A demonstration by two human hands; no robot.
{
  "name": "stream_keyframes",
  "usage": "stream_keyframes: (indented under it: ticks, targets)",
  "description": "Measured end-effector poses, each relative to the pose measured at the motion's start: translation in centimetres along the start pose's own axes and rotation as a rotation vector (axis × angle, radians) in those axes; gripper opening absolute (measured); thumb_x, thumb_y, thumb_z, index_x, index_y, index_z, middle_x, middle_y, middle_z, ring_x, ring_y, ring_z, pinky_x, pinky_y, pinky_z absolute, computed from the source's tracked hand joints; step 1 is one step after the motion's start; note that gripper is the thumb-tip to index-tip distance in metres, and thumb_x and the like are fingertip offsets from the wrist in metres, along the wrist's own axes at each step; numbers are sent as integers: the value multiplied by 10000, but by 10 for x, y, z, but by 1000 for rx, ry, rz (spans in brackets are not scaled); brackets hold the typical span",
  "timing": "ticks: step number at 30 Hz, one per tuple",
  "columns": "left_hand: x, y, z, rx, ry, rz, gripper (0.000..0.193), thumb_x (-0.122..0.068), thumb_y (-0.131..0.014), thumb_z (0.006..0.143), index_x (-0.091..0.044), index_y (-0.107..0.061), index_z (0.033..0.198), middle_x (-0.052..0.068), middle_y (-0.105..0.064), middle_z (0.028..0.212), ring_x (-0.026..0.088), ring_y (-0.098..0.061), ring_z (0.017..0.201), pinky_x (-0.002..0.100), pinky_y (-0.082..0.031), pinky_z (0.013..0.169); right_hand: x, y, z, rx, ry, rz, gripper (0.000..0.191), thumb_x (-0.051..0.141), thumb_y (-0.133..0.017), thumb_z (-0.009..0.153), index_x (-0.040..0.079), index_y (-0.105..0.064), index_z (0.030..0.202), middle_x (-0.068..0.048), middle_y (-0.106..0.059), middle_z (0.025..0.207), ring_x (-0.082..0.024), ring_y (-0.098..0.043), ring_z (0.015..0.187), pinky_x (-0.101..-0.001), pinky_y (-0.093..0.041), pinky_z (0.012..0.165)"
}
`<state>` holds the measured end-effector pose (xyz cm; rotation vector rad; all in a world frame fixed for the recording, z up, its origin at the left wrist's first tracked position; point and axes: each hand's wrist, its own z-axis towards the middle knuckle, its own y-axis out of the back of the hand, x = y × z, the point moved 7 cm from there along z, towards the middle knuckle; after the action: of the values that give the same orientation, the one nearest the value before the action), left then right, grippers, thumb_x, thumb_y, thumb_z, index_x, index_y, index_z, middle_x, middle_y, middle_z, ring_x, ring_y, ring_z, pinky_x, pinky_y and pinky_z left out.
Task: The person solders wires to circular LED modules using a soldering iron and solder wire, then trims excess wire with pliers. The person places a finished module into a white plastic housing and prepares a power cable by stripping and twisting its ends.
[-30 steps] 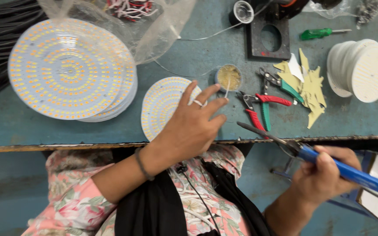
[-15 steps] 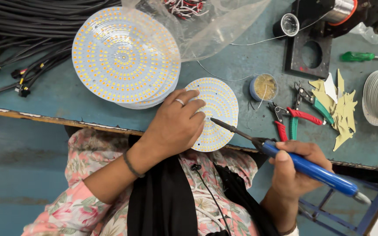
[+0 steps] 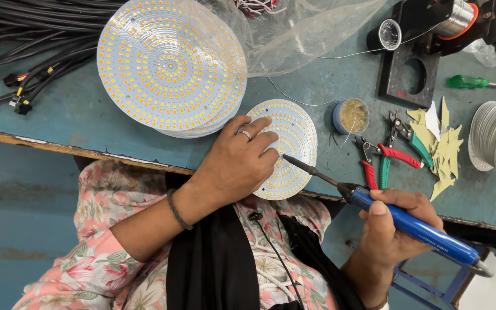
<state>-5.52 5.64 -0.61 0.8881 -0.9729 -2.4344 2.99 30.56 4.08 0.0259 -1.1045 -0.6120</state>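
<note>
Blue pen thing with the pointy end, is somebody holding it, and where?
Yes. The right hand holds the soldering iron by its blue handle, fingers wrapped near the front. The left hand presses on the small round LED board.

A crumpled clear plastic bag (image 3: pixel 311 31) lies at the table's far edge, beside the large disc stack.

- The left hand (image 3: pixel 233 166) wore a plain silver-coloured ring (image 3: pixel 244 135) on one finger.
- A thin dark bangle (image 3: pixel 177 210) circled the left wrist.
- The right hand (image 3: pixel 391 224) was bare, with short, unpainted nails.
- A band, only partly visible, showed at the right wrist near the bottom edge.
- The garment (image 3: pixel 107 252) was pink with a green and white floral print, its sleeves short.
- A black scarf (image 3: pixel 210 264) hung down the front, and a thin black cord (image 3: pixel 271 247) lay over the print.
</note>
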Motion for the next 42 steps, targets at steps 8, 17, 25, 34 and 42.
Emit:
stream_keyframes:
  ticks: [8, 17, 25, 34, 42]
  targets:
    - [-1, 3, 2, -8, -2, -4, 110, -140, -685, 826, -33, -690, 851, 136, -698, 1115, 335, -615, 1222, 502, -462, 1042, 5, -7, 4, 17, 18, -33, 333, 222, -814, 980, -49, -625, 936, -125, -670, 842, -126, -607, 543, -204, -495, 508]
    - [-4, 3, 5, 36, 6, 36, 109, -139, -641, 838, -40, -685, 843, 136, -679, 1057, 333, -604, 1220, 479, -464, 991, 13, -12, 7, 60, 45, -93, 335, 229, -812, 994, -55, -643, 941, -119, -667, 801, -125, -603, 536, -198, -489, 522]
    - [-6, 3, 5, 47, 3, 49, 103, -130, -635, 834, -41, -682, 854, 141, -688, 1070, 335, -610, 1220, 476, -461, 992, 3, 7, 6, -31, 58, 60, 333, 153, -820, 991, -28, -543, 1032, -191, -674, 900, -152, -605, 565, -229, -514, 528]
    - [-3, 4, 3, 27, 7, 14, 98, -110, -658, 814, -30, -687, 864, 145, -694, 1108, 339, -607, 1227, 481, -458, 998, -1, 20, 13, -85, 124, 27, 314, 134, -796, 997, -22, -524, 1014, -177, -664, 899, -149, -605, 554, -244, -495, 515]
    - [-1, 2, 4, 62, -6, -62, 93, -89, -681, 834, -10, -652, 876, 152, -675, 1163, 350, -579, 1283, 523, -418, 1121, -17, 145, 83, -645, 144, -262, 349, 237, -737, 1066, -60, -681, 890, -68, -572, 711, -119, -509, 590, -262, -357, 571]
